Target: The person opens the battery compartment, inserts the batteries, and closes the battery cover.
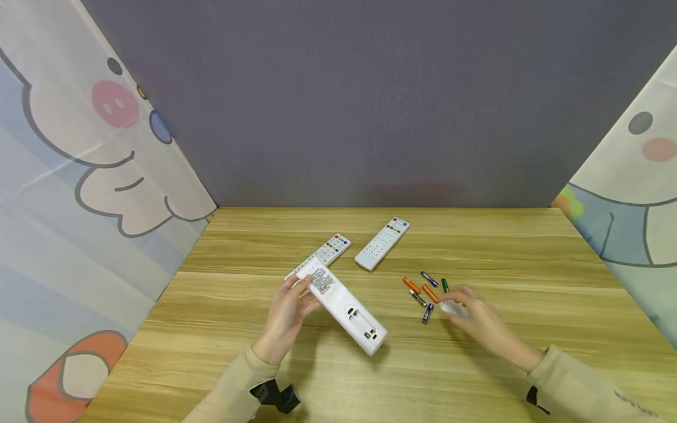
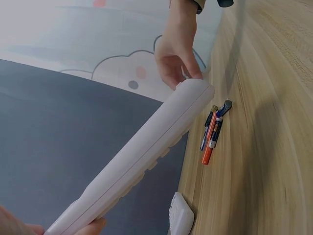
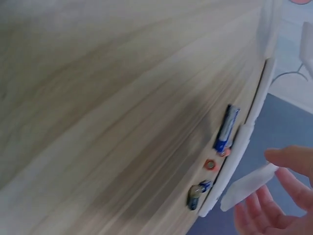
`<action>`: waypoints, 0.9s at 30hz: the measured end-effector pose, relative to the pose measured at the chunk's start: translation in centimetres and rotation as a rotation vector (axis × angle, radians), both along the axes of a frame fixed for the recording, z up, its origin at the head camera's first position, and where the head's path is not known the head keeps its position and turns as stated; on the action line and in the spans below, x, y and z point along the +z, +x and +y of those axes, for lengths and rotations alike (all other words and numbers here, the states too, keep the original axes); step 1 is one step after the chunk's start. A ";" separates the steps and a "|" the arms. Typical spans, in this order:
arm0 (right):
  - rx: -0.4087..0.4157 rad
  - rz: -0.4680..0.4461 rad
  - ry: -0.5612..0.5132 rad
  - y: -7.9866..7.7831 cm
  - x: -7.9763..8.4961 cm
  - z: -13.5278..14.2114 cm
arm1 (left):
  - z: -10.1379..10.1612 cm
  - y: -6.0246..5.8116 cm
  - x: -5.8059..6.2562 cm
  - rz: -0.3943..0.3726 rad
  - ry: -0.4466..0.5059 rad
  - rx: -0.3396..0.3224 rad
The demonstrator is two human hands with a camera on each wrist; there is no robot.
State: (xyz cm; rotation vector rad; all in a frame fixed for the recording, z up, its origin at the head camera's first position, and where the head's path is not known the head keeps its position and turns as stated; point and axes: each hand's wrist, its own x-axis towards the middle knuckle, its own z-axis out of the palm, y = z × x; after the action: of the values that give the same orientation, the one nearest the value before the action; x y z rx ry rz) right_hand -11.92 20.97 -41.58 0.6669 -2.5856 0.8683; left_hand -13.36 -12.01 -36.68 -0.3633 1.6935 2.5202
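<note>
My left hand (image 1: 285, 320) grips the upper end of a white remote control (image 1: 338, 299), tilted above the table with its back facing up. Its battery compartment is uncovered and no battery shows inside. In the left wrist view the remote (image 2: 142, 142) appears edge-on, its buttons facing down. Between thumb and fingers, my right hand (image 1: 478, 320) pinches a small white battery cover (image 3: 249, 187), held just above the table. Beside that hand lie several loose batteries: orange ones (image 1: 431, 294), purple ones (image 1: 428, 314), a black one (image 1: 417, 298) and a green one (image 1: 445, 285).
Two more white remotes lie button side up farther back: one remote (image 1: 383, 243) in the middle, another remote (image 1: 333, 248) partly behind the held one. A grey panel (image 1: 391, 106) stands along the wooden table's (image 1: 211, 305) back edge, with cartoon-printed cloths (image 1: 58, 205) at both sides.
</note>
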 end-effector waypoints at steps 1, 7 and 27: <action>-0.002 -0.013 0.012 -0.1 -0.1 0.1 | 0.0 0.0 0.0 -0.003 -0.002 0.004; 0.008 -0.104 0.054 -0.9 -0.6 0.8 | -0.2 0.0 0.0 -0.016 -0.017 0.019; 0.045 -0.289 0.160 -1.9 -1.0 2.6 | -0.4 0.3 -0.2 -0.029 -0.023 0.015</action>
State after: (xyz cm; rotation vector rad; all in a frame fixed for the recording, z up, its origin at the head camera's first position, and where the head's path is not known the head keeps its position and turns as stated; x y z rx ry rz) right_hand -13.85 23.62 -42.56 0.6896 -2.9336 0.8302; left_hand -13.08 -12.41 -36.85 -0.4137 1.7168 2.4948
